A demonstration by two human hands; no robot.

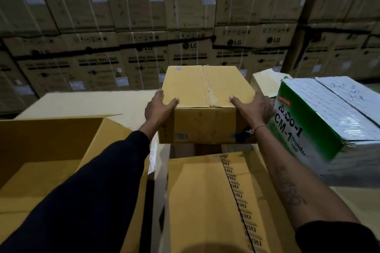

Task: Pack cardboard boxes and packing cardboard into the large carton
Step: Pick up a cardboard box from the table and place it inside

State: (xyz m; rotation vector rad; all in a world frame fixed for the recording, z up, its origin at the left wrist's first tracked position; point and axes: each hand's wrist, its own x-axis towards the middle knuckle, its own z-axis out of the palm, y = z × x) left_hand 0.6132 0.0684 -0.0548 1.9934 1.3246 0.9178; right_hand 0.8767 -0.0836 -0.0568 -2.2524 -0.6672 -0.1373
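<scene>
1. Both hands grasp a closed brown cardboard box (pixel 205 96), taped along its top seam: the left hand (pixel 159 109) wraps its near left corner, the right hand (pixel 254 110) its near right corner, thumbs on top.
2. Below and left of the left hand, the large carton (pixel 47 150) stands open, flaps up.
3. Beneath the right forearm lies a flat taped carton (pixel 205 201) (printed tape runs along it).
4. Just right of the right hand sits a green-and-white tape box (pixel 324 125), tilted.
5. Beyond the hands, stacked washing-machine cartons (pixel 144 26) form a wall.
</scene>
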